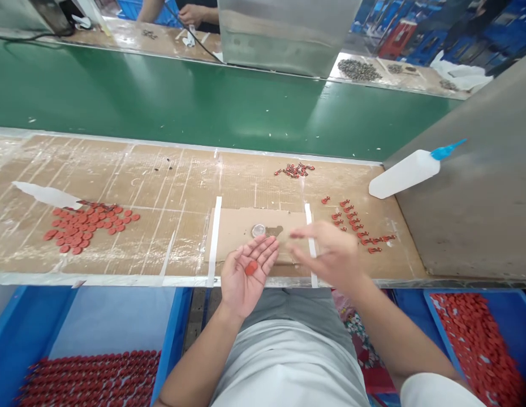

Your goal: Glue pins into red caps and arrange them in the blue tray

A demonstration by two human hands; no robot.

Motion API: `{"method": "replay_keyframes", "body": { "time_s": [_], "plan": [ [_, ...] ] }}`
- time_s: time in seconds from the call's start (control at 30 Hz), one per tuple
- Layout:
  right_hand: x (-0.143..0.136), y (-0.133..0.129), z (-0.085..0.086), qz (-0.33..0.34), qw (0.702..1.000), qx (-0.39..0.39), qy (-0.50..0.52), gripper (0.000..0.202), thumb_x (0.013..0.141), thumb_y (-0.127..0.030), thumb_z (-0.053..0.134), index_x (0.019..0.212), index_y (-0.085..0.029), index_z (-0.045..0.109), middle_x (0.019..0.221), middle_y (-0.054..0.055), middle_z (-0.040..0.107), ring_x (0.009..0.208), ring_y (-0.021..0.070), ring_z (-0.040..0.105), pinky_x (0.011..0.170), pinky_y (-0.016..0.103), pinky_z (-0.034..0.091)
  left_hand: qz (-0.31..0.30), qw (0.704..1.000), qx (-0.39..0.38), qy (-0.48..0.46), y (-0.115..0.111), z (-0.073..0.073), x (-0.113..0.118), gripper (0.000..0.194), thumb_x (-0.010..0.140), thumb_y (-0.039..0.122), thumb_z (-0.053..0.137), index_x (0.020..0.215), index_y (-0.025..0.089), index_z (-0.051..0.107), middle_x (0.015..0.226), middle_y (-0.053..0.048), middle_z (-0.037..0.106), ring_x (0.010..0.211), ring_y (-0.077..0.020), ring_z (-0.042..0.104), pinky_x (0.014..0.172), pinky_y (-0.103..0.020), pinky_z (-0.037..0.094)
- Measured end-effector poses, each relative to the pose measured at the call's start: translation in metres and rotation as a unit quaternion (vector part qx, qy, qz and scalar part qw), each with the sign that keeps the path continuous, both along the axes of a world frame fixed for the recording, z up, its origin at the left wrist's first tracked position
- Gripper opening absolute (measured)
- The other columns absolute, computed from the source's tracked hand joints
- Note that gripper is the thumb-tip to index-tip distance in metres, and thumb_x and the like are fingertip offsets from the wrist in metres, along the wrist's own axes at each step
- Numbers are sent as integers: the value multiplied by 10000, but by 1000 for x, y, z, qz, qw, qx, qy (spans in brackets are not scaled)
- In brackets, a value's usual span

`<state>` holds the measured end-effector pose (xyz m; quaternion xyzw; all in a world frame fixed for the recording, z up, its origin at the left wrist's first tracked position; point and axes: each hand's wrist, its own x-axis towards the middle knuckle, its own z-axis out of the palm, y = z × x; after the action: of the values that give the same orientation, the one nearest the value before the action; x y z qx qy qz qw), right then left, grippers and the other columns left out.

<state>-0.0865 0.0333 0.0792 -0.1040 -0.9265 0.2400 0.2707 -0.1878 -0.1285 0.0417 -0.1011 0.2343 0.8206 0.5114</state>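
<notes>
Palm up, my left hand (248, 277) is open over the table's front edge, fingers stretched out. A small round red disc (251, 268) rests on its palm. My right hand (326, 251) is smeared by motion to the right of it, thumb and forefinger pointing left; whether anything is between them I cannot make out. Just beyond my left fingertips, a small round clear-topped piece (258, 230) sits on a cardboard pad (235, 240), next to a dark stain. Small red-headed parts (358, 226) stand in loose rows right of my right hand.
Red discs (82, 226) lie piled at left beside a white bag (46, 195). More red parts (294, 169) lie farther back. A white squeeze bottle (405, 172) leans near the metal panel (475, 169). Blue bins (169, 333) with red parts sit below. Across the green belt (161, 96), another person's hand (193, 15) shows.
</notes>
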Motion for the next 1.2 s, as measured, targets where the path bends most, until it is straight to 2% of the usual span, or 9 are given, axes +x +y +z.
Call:
{"method": "replay_keyframes", "body": {
  "time_s": [0.07,0.13,0.33,0.43,0.53,0.63,0.73,0.93,1.2],
  "plan": [
    [-3,-34,-5,91,995,-38,-1,227,786,-235,661,1013,-244,668,891,23,729,819,177,666,787,317,536,-9,1000,2,12,2,1,0,431,870,353,445,1156,72,601,1261,-196,597,1227,-288,522,1070,-399,368],
    [-9,-55,-15,134,990,-52,-6,293,811,-200,631,1101,-244,642,960,30,729,885,185,669,844,339,531,-15,999,1,30,2,2,1,443,878,372,428,1157,72,598,1252,-191,605,1228,-288,521,1089,-406,334],
    [-13,-63,-34,162,973,-140,-88,379,844,-242,585,1199,-374,611,1061,11,713,952,235,675,898,434,530,-7,998,-13,65,-1,2,3,420,883,381,416,1085,86,636,1176,-165,656,1186,-293,556,1092,-438,315],
    [-11,-63,-39,128,963,-214,-107,307,802,-288,640,1080,-414,674,954,0,733,870,248,688,869,469,538,-3,998,-17,53,-1,1,4,391,871,366,441,1047,93,658,1153,-160,669,1167,-288,571,1073,-436,347],
    [-12,-69,-40,34,951,-302,-63,223,764,-314,682,981,-353,721,813,19,739,709,217,682,752,427,570,9,999,-23,43,-1,1,3,363,871,333,446,1040,104,671,1166,-142,666,1174,-268,566,1036,-401,399],
    [-15,-74,-33,-44,887,-459,-39,347,767,-358,684,1104,-282,658,773,23,738,567,174,638,561,348,563,20,997,-33,62,-4,0,2,315,878,289,468,1048,129,679,1156,-110,673,1165,-237,567,957,-342,465],
    [-18,-74,-25,-60,818,-572,-32,428,748,-374,708,1140,-243,596,663,-4,716,450,122,561,449,271,499,17,993,-27,112,-10,-3,5,273,871,251,517,1056,138,682,1117,-108,686,1102,-226,596,814,-291,522],
    [-20,-73,-24,-59,772,-633,-23,495,738,-370,727,1162,-209,529,501,-53,639,382,82,479,418,210,410,27,987,-4,158,-15,-15,14,213,825,176,606,1015,203,700,1061,-77,705,841,-171,661,618,-257,518],
    [-19,-79,-26,-25,738,-674,-15,598,700,-350,761,1225,-236,495,614,-32,680,440,103,538,405,206,395,58,989,-11,138,-15,-20,12,310,710,156,733,990,280,690,960,-22,710,961,-194,646,563,-210,519]
  ]
}}
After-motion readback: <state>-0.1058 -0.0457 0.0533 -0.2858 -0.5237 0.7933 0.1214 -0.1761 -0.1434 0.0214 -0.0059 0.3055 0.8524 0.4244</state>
